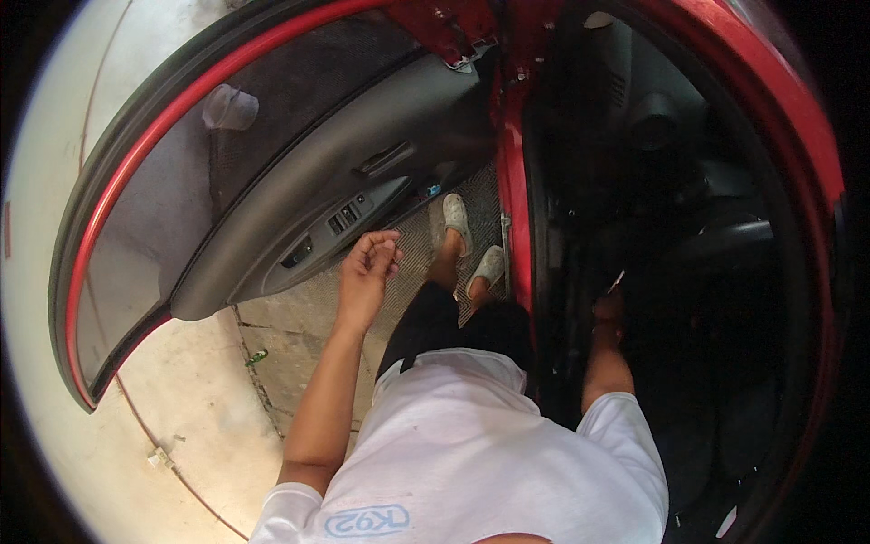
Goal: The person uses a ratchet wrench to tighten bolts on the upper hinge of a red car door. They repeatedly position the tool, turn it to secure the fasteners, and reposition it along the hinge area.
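My left hand (367,261) is raised beside the inner panel of the open car door (308,195). Its fingers are loosely curled in toward the thumb, and nothing shows in them. My right arm reaches into the dark car interior (698,363). There my right hand (609,313) is closed, mostly in shadow, and a thin pale stick-like object (617,280) sticks up from its fingers. I cannot make out what kind of object that is. The red door sill (515,208) runs between my two hands.
Window switches (343,218) sit on the door's armrest, and a small blue item (433,189) lies near the door pocket. My clog shoes (455,218) stand on ridged flooring by the sill. Through the door glass a whitish bucket-like container (230,108) shows. A cable (136,417) crosses the pale ground.
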Demonstrator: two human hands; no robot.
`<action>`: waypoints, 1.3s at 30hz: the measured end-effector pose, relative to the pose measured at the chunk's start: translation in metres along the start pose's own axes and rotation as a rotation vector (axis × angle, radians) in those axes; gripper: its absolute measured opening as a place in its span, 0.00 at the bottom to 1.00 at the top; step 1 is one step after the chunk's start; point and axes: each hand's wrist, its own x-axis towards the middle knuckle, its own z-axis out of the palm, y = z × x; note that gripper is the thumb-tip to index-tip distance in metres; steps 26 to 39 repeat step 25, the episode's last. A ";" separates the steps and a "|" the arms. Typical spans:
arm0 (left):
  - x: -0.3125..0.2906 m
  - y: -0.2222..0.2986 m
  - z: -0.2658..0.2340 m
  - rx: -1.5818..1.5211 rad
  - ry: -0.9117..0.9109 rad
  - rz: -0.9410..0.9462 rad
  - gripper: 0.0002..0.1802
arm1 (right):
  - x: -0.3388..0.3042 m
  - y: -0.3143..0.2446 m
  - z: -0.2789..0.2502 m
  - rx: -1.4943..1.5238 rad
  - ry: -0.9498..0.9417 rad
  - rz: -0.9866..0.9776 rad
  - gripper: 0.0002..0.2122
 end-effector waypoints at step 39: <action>-0.150 -0.182 -0.146 0.429 -0.162 0.043 0.24 | -0.178 -0.192 0.146 -0.393 -0.485 -1.271 0.32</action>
